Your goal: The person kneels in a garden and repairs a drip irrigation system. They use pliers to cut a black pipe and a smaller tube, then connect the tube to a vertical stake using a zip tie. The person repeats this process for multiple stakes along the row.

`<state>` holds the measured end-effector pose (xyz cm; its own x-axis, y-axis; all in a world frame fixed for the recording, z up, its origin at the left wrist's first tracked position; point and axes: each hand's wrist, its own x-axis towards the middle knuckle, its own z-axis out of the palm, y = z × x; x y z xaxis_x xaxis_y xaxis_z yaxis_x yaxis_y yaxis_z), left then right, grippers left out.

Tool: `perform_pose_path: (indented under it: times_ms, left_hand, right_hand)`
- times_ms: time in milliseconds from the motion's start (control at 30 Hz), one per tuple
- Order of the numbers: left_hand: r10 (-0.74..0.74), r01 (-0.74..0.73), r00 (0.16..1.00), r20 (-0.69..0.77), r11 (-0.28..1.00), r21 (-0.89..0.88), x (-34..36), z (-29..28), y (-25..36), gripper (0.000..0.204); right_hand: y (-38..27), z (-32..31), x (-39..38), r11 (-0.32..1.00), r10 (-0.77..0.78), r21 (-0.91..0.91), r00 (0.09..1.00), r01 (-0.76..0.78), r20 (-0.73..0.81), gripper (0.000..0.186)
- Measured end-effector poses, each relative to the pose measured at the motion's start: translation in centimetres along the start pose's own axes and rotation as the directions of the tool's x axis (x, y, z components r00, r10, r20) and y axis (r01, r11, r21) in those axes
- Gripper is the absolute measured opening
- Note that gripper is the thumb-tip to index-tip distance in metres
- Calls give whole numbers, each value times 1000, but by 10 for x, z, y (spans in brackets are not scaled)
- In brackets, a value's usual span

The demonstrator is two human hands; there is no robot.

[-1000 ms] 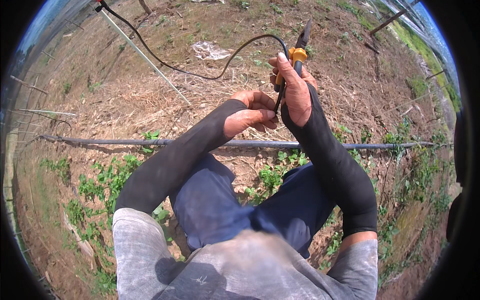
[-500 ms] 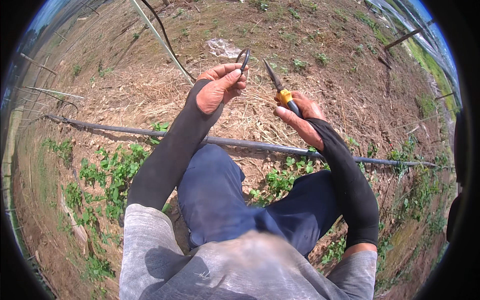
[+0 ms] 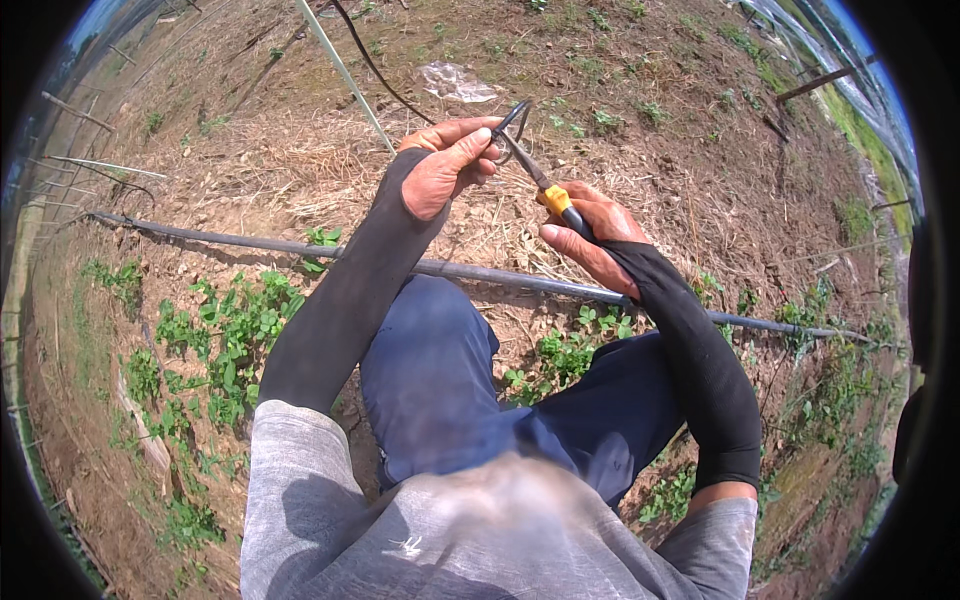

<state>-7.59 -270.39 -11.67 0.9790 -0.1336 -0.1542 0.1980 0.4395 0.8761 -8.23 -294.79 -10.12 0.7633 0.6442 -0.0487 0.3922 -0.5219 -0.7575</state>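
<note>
My left hand [image 3: 440, 175] pinches a thin black tube [image 3: 514, 112], bent into a small loop beyond my fingertips. My right hand [image 3: 596, 237] grips pliers with yellow and black handles [image 3: 556, 199], its thumb lying along the near side. The dark tapered jaws reach up and left to the loop beside my left fingertips; whether they grip the tube I cannot tell. Both forearms wear black sleeves. Behind my left hand the tube runs up toward the top of the view.
A pale rod [image 3: 340, 70] stands upper left. A grey-black pipe [image 3: 510, 280] crosses the dry soil before my knees. Leafy plants [image 3: 230, 340] grow around me, a crumpled clear plastic piece [image 3: 455, 82] lies ahead, and wooden posts [image 3: 830, 75] stand toward the edges.
My left hand moved up and left with the tube, separating from my right hand, which lowered with the pliers. Since half a second ago, the jaws have moved left onto the loop.
</note>
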Motion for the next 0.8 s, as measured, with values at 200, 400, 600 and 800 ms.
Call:
perform_pose_path:
  times_ms: [200, 400, 600, 800]
  left_hand:
    - [4, -4, 999, 42, 1000, -3, 0, 5, -1, 30]
    - [-1, 10, 995, 100, 996, -91, 1, 1, -3, 30]
    - [37, -12, 981, 189, 991, -132, -1, -8, -3, 33]
    - [-23, 58, 956, 292, 992, -111, -6, -33, -13, 37]
  right_hand:
    - [-4, 1, 0, 997, 20, 71, 1000, -21, 20, 49]
    - [1, 3, 0, 998, -7, 67, 1000, 8, -8, 49]
    - [0, 14, -1, 857, 155, 508, 983, -87, -94, 66]
    - [-3, 23, 10, 882, 115, 422, 964, -211, 241, 60]
